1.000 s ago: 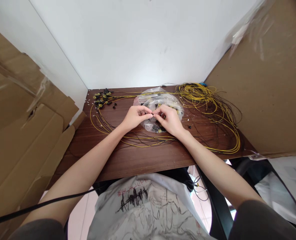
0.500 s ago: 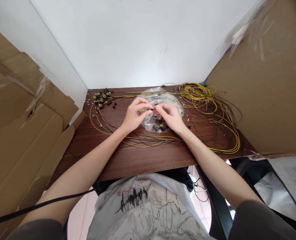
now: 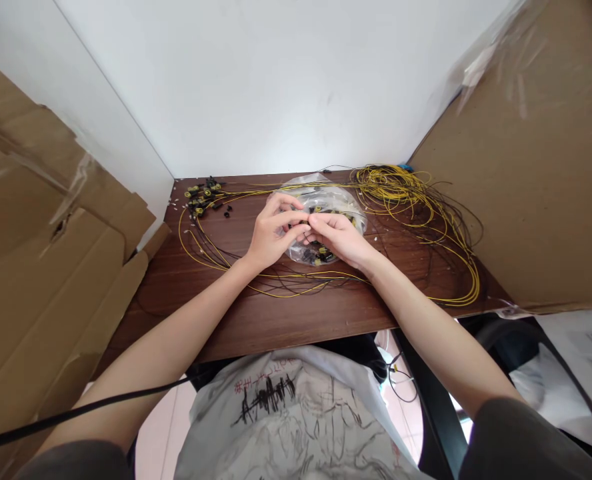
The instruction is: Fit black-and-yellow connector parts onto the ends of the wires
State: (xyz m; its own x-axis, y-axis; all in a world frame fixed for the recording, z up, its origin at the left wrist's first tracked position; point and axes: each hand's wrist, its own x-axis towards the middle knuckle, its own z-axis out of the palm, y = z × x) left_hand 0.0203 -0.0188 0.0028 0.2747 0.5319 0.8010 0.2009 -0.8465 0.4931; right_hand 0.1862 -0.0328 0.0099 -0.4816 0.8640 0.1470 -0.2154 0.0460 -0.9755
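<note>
My left hand (image 3: 276, 230) and my right hand (image 3: 339, 237) meet at the fingertips over a clear plastic bag (image 3: 301, 252). Both hands pinch at one spot, where a tiny dark piece shows between the fingers; its kind is too small to make out. Below the hands, small black and yellow connectors (image 3: 322, 255) lie on the bag, partly covered by my fingers. Yellow and black wires (image 3: 296, 275) run along the near side of the bag and pass under my forearms.
A tangled coil of yellow wire (image 3: 391, 187) lies at the back right of the brown table (image 3: 286, 320). More black and yellow connectors (image 3: 203, 197) are piled at the back left. Cardboard sheets (image 3: 536, 167) flank both sides, and a white wall (image 3: 296, 87) stands behind.
My right hand has closed in towards the left, so the fingertips of both hands now meet. The right-hand fingers are drawn closer together, and more connectors show behind them.
</note>
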